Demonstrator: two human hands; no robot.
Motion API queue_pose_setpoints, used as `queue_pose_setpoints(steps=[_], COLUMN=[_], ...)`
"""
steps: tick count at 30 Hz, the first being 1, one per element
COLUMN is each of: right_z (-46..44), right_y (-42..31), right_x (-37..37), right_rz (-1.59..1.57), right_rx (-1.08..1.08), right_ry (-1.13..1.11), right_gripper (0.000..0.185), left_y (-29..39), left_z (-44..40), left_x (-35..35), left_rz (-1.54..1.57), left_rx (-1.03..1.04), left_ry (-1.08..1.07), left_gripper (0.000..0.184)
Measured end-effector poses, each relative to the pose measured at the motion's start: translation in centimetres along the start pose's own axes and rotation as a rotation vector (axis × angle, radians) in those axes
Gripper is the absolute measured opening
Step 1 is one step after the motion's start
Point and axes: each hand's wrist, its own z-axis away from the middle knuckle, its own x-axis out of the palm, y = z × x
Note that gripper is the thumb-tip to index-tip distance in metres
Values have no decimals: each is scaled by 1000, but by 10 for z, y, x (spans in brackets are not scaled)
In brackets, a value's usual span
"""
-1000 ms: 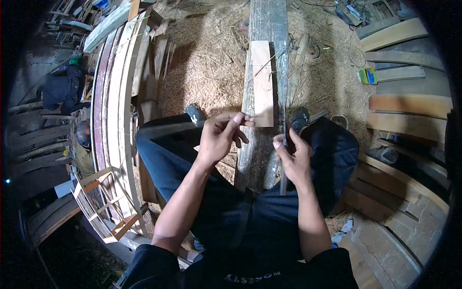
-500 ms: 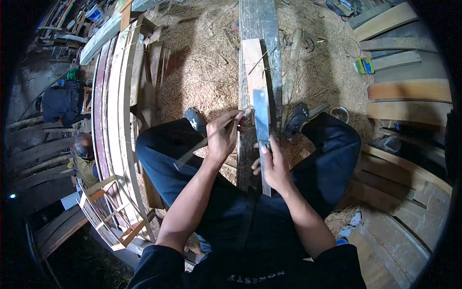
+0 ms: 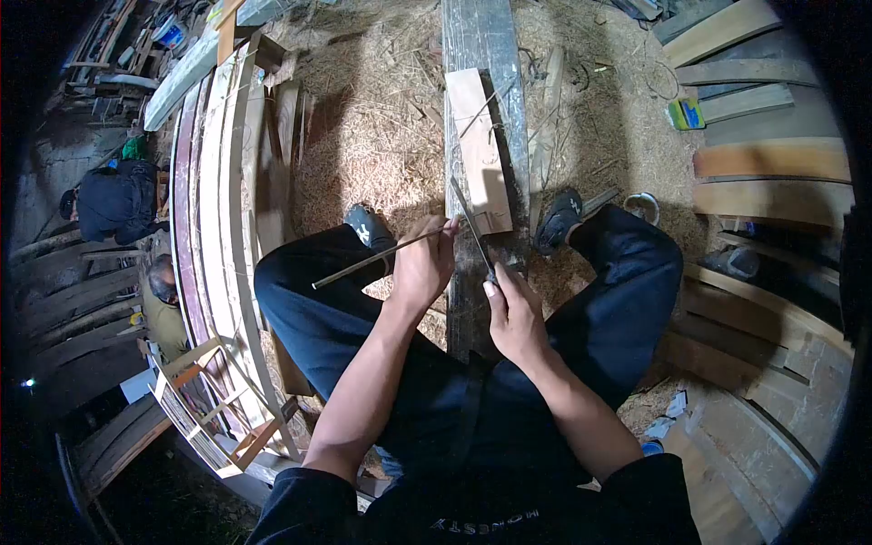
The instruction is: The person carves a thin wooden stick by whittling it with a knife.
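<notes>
Over a worn plank, thin stick crosswise in closed left hand, blade forward in closed right hand.

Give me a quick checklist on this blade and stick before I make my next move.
1. Thin stick held in the left hand: ok, its long end sticks out to the left.
2. Blade held in the right hand: ok, pointing away from you.
3. Left fingers well away from the blade: not ok, the fingertips are right beside it.
4. Which edge of the blade is sharp: cannot tell at this angle.
5. Pale board resting on the long plank: ok.
6. Pale board free of scraps: not ok, thin dark strands lie across it.
</notes>
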Motion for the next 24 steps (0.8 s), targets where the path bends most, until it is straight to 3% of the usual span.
queue_pose_setpoints(steps=[5,7,8,12,24], right_z=[-2,-3,-1,2,-1], right_y=[1,-2,5,2,0], right_x=[0,-7,-2,-9,-15], right_rz=[-53,-27,-34,-16,40], right_rx=[-60,195,161,11,183], right_ry=[62,-37,33,-25,-92], right_gripper=[32,31,31,31,35], left_y=[8,8,9,8,6], left_z=[2,2,1,1,0], left_x=[2,2,2,4,4], left_rz=[169,160,153,154,124], left_rx=[-16,-28,-38,-66,-28], left_ry=[16,12,10,3,-23], left_gripper=[14,15,16,17,18])
